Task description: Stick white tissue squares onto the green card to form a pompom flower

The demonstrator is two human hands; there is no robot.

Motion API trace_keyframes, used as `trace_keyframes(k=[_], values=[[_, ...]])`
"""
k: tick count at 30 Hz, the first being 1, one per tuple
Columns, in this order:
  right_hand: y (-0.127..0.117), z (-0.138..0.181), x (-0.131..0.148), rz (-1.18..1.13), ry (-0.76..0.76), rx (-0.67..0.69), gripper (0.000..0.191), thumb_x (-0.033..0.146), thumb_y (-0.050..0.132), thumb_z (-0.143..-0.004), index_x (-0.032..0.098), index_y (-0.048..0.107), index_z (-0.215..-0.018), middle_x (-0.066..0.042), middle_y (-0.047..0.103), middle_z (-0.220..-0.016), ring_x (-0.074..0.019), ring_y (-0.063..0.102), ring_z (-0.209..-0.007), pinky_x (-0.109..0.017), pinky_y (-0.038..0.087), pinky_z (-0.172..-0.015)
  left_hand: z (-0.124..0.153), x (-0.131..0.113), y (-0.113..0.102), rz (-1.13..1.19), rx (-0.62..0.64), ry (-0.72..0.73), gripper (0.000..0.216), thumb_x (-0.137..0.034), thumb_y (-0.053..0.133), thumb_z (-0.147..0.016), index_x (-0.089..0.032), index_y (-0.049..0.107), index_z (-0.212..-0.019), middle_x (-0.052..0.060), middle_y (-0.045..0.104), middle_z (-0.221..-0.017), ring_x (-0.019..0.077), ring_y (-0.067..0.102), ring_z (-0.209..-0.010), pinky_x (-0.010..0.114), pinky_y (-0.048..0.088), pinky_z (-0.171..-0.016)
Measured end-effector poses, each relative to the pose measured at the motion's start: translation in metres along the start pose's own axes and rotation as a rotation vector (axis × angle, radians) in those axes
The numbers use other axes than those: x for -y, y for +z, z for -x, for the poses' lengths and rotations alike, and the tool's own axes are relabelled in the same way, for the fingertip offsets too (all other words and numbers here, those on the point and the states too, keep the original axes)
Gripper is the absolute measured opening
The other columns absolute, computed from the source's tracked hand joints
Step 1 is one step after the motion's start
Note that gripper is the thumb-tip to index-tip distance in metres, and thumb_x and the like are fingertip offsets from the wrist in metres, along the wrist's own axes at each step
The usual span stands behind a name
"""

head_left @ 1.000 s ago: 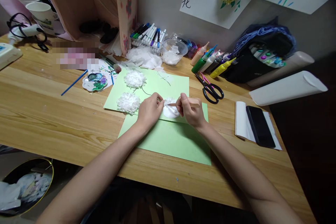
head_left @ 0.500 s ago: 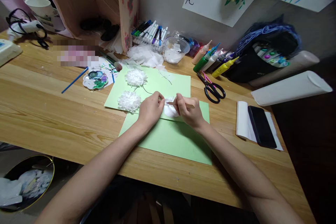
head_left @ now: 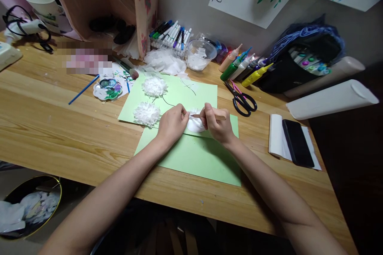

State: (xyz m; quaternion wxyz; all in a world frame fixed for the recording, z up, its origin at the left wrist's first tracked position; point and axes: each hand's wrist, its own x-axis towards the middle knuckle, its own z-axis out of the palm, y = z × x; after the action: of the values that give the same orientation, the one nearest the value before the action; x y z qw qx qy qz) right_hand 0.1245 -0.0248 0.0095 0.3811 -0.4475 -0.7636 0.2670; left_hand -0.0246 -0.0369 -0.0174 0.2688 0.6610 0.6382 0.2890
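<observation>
My right hand [head_left: 219, 127] grips a thin wooden craft stick [head_left: 220, 117], its tip pointing left over a round white patch [head_left: 196, 126] with some ruffled white paper at its upper edge. Just left of that patch, my left hand [head_left: 172, 122] is closed in a pinch; what its fingertips hold, if anything, is hidden. Both hands work over a light green sheet [head_left: 200, 91], which overlaps a second green sheet [head_left: 203, 159]. Two ruffled white paper flowers [head_left: 154, 87] lie on the upper sheet's left side, with thin dark lines running from them.
White tissue pieces [head_left: 164, 63], a clear plastic tub [head_left: 201, 55] and markers [head_left: 173, 36] lie behind. Black-handled scissors [head_left: 243, 101] and paint bottles [head_left: 237, 69] are at right, with a phone [head_left: 297, 143] further over. A paint palette [head_left: 107, 89] and blue brush [head_left: 83, 89] are left.
The view has shifted slightly. My right hand has moved a little to the right with the craft stick. My left hand stays almost in place.
</observation>
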Motion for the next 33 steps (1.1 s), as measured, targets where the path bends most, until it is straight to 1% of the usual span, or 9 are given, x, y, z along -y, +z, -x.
trace_keyframes(k=[7, 13, 21, 26, 33], values=[[-0.0008, 0.0003, -0.0024, -0.080, 0.043, 0.007, 0.054, 0.036, 0.032, -0.097, 0.019, 0.045, -0.047, 0.002, 0.046, -0.043, -0.0077, 0.045, -0.041, -0.024, 0.036, -0.049, -0.0008, -0.0006, 0.0009, -0.026, 0.008, -0.002, 0.012, -0.024, 0.048, -0.086, -0.018, 0.050, -0.076, 0.001, 0.059, -0.069, 0.0140, 0.052, -0.064, 0.026, 0.034, -0.058], [0.0005, -0.0001, -0.0008, -0.013, 0.007, -0.002, 0.054, 0.035, 0.033, -0.096, 0.019, 0.043, -0.045, 0.002, 0.047, -0.042, -0.0081, 0.046, -0.041, -0.024, 0.036, -0.049, -0.0018, -0.0003, 0.0036, -0.050, 0.003, 0.001, 0.012, -0.025, 0.046, -0.087, -0.019, 0.049, -0.077, 0.001, 0.058, -0.069, 0.0148, 0.051, -0.064, 0.027, 0.033, -0.058], [0.0002, -0.0004, -0.0010, -0.006, -0.002, -0.012, 0.055, 0.035, 0.033, -0.096, 0.019, 0.044, -0.044, 0.002, 0.047, -0.041, -0.0083, 0.047, -0.041, -0.024, 0.037, -0.049, -0.0005, 0.0006, 0.0055, -0.048, -0.003, 0.022, 0.012, -0.024, 0.045, -0.087, -0.019, 0.048, -0.077, 0.001, 0.057, -0.068, 0.0147, 0.050, -0.063, 0.027, 0.033, -0.058], [-0.0003, -0.0004, -0.0015, -0.022, 0.010, -0.010, 0.056, 0.036, 0.033, -0.096, 0.019, 0.044, -0.045, 0.002, 0.047, -0.041, -0.0080, 0.047, -0.041, -0.023, 0.037, -0.049, -0.0012, -0.0007, 0.0038, -0.061, 0.015, 0.017, 0.012, -0.023, 0.045, -0.088, -0.018, 0.050, -0.078, 0.002, 0.059, -0.071, 0.0147, 0.051, -0.064, 0.028, 0.034, -0.058], [0.0017, -0.0005, -0.0007, 0.034, 0.001, -0.001, 0.058, 0.037, 0.032, -0.096, 0.019, 0.044, -0.043, 0.002, 0.046, -0.040, -0.0086, 0.046, -0.041, -0.024, 0.035, -0.049, -0.0016, -0.0015, 0.0021, -0.059, 0.033, 0.010, 0.013, -0.023, 0.045, -0.088, -0.018, 0.051, -0.079, 0.004, 0.061, -0.073, 0.0153, 0.053, -0.065, 0.028, 0.036, -0.060]])
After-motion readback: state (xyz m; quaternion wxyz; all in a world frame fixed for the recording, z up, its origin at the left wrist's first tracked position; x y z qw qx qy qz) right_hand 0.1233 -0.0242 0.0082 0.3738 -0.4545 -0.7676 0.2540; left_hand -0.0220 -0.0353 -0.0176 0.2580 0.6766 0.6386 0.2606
